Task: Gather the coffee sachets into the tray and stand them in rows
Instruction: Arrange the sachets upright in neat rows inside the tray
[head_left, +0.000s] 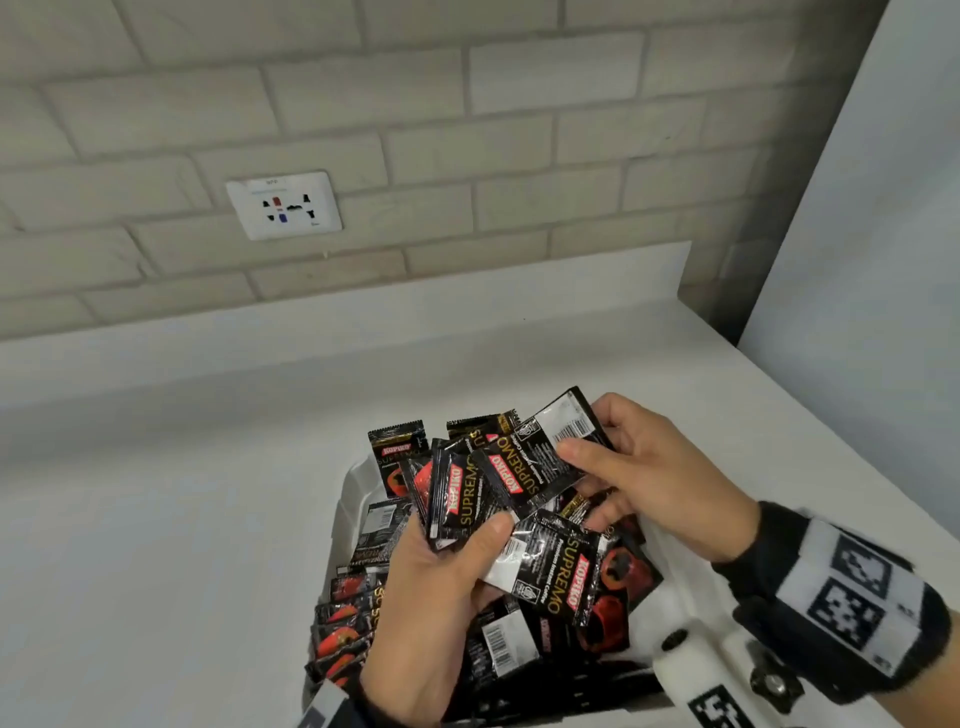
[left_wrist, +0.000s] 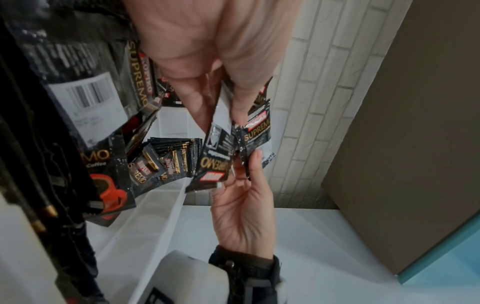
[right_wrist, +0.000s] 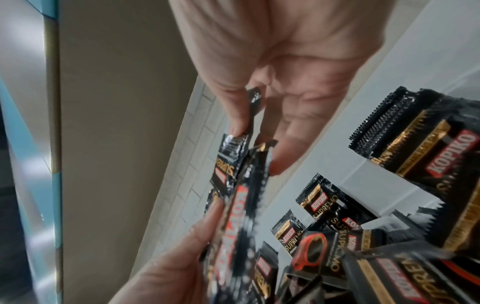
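Spreading wide and bare on the left and far side, the white counter (head_left: 156, 493) offers plenty of open room, while on the right a pale panel (head_left: 883, 234) closes in and the tiled wall (head_left: 467, 130) with its socket (head_left: 284, 205) stands behind. Near the front edge sits the white tray (head_left: 349, 493), heaped with black coffee sachets (head_left: 587, 582) lying at all angles; along its left side a row (head_left: 340, 623) already stands on edge, packed close. Both hands hover over the heap, meeting in the middle. The left hand (head_left: 441, 582) has thumb and fingers curled round a small fan of sachets (head_left: 457, 499), their long axes running up and away from the palm. The right hand (head_left: 649, 467) pinches one sachet (head_left: 556, 447), barcode side up, its long axis slanting toward the left hand's fan and overlapping it (the two bundles touch). The move ahead looks like squaring this bundle, long edges level, then lowering it beside the standing row; the left hand is nearer that row. Loose sachets below may block the slot.
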